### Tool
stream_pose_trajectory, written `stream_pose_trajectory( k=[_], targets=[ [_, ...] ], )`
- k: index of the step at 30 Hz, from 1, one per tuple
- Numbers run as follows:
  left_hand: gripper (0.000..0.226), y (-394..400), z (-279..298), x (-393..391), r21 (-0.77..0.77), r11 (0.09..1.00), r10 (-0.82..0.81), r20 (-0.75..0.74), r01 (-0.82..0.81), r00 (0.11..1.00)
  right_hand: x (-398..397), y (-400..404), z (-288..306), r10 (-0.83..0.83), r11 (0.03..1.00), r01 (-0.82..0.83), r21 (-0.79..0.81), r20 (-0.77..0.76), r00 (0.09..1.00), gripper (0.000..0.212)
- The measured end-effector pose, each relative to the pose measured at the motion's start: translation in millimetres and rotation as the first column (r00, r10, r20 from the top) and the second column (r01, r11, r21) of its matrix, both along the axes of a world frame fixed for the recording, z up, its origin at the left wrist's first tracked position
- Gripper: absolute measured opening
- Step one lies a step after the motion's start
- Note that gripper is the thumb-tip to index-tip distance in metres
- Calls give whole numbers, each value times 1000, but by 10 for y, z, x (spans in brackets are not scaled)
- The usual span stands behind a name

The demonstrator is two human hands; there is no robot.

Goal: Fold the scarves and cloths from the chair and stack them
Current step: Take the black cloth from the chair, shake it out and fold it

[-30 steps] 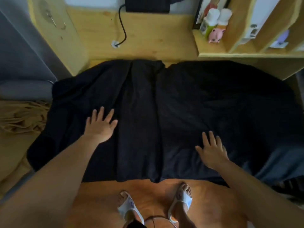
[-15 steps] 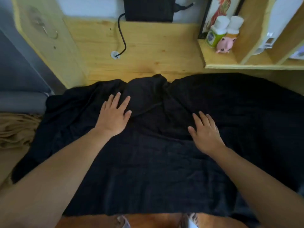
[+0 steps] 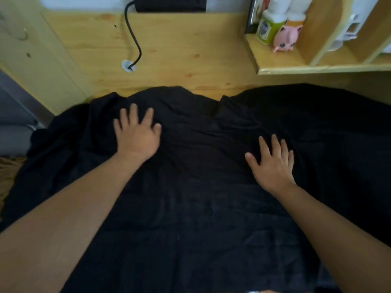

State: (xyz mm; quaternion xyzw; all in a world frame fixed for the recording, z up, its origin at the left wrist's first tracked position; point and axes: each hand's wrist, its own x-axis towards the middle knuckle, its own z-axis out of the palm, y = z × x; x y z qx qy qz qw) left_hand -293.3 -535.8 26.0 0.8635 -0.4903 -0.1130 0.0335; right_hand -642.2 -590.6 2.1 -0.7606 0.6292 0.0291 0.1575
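Black cloth lies spread across the wooden desk, wrinkled along its far edge; left hand rests flat on it, fingers straight and spread; right hand likewise flat, palm down, fingers extended; neither grips anything; tan cloth lies at left, beside the black cloth.
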Motion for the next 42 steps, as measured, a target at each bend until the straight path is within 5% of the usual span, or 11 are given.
stream_pose_trajectory(
  k=[5,12,17,24,27,29,30,32,35,39,42],
  targets=[
    [64,1110,-338,-680,111,976,-184,-32,186,982,28,583,-138,306,948,-313,-52,-108,946,69],
    [67,898,-582,-305,81,993,-95,71,89,993,44,110,-171,279,960,-276,44,-235,931,72],
    [67,870,-587,-351,64,996,-72,74,68,995,571,937,75,388,889,-370,-271,13,922,59],
    [59,2063,-66,-170,-468,853,240,-36,-229,970,888,1715,-268,515,844,-529,-81,-146,844,68],
    [46,3237,-239,313,-330,524,709,-342,-785,617,860,1697,-275,543,822,-562,-95,-170,822,67],
    [42,3779,-469,595,173,163,703,-712,-971,-9,864,1708,-289,541,819,-563,-112,-173,823,66],
    [58,3946,-600,685,456,100,560,-760,-884,-330,867,1711,-288,535,822,-557,-120,-173,827,66],
    [92,4047,-807,778,714,190,307,-695,-673,-650,849,1720,-302,514,831,-539,-135,-184,838,65],
    [72,3752,-870,773,708,266,120,-697,-654,-707,828,1706,-321,527,820,-553,-149,-183,830,64],
    [25,3633,-779,895,620,27,-93,-780,-784,-619,776,1682,-314,462,856,-488,-169,-171,870,59],
    [26,3950,-333,924,547,-102,-255,-822,-831,-510,827,1729,-91,85,987,-104,-120,-158,984,55]
  ],
)
